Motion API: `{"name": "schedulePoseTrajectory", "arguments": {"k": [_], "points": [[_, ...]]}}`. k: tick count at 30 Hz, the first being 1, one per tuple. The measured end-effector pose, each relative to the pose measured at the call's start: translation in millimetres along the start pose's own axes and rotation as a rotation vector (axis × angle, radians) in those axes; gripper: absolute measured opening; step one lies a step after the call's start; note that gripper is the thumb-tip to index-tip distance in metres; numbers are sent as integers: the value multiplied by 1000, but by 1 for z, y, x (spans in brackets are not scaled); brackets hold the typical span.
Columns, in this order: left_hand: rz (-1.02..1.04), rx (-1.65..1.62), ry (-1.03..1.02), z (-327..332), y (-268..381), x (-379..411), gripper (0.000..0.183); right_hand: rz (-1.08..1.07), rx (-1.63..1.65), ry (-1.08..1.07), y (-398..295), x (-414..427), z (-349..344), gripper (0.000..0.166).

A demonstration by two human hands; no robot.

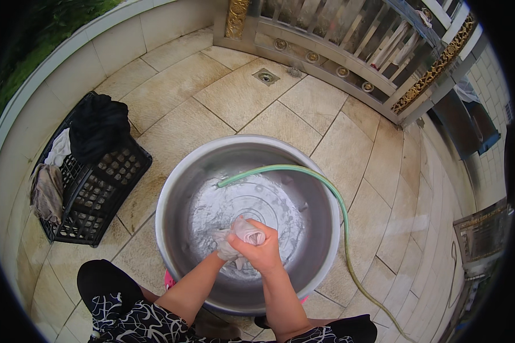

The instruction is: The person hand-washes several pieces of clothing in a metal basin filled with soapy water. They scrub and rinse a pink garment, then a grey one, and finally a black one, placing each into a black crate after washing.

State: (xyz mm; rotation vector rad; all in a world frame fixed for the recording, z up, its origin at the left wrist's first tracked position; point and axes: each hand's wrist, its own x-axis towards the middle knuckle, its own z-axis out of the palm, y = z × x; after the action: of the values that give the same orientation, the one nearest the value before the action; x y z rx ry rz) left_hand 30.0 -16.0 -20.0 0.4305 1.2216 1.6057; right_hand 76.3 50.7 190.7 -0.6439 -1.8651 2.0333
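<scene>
A bunched, wet-looking pale pinkish cloth [240, 238] is held over a wide round metal basin [178, 180]. My right hand [264, 251] is wrapped around the rolled end of the cloth, thumb towards the left. My left hand [221, 256] meets the same cloth from the left; its folds cover the fingers, and little past the wrist shows. Shallow water [223, 210] shines over the basin's floor, below both hands. A green hose [279, 168] hangs over the basin's right rim, with its end inside at the upper left.
To the left stands a black plastic crate [107, 188] with a black garment [98, 126], a white cloth [59, 148] and a brownish cloth [47, 191]. A floor drain [266, 76] lies before a metal gate [317, 55]. The hose trails across the tiles [369, 240] on the right.
</scene>
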Motion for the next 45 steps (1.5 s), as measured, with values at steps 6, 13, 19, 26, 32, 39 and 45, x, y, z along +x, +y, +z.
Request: {"name": "schedulePoseTrajectory", "arguments": {"k": [6, 13, 19, 26, 32, 39, 45], "points": [[56, -1029, 148, 19, 56, -9, 46, -17, 456, 325, -5, -21, -30, 21], [200, -727, 142, 69, 59, 7, 32, 435, 885, 271, 127, 8, -78, 55], [316, -178, 91, 67, 57, 23, 28, 271, 900, 236, 116, -1, -77, 50], [250, -135, 175, 14, 57, 31, 23, 156, 260, 485, 122, 16, -62, 30], [356, 1231, 232, 9, 114, 11, 23, 250, -392, 506, 121, 13, -119, 28], [-22, 1387, 270, -39, 92, 2, 23, -253, -869, 700, 142, -3, -132, 23], [65, 243, 240, -33, 108, 8, 27, 88, -273, 550, 113, -26, -121, 22]]}}
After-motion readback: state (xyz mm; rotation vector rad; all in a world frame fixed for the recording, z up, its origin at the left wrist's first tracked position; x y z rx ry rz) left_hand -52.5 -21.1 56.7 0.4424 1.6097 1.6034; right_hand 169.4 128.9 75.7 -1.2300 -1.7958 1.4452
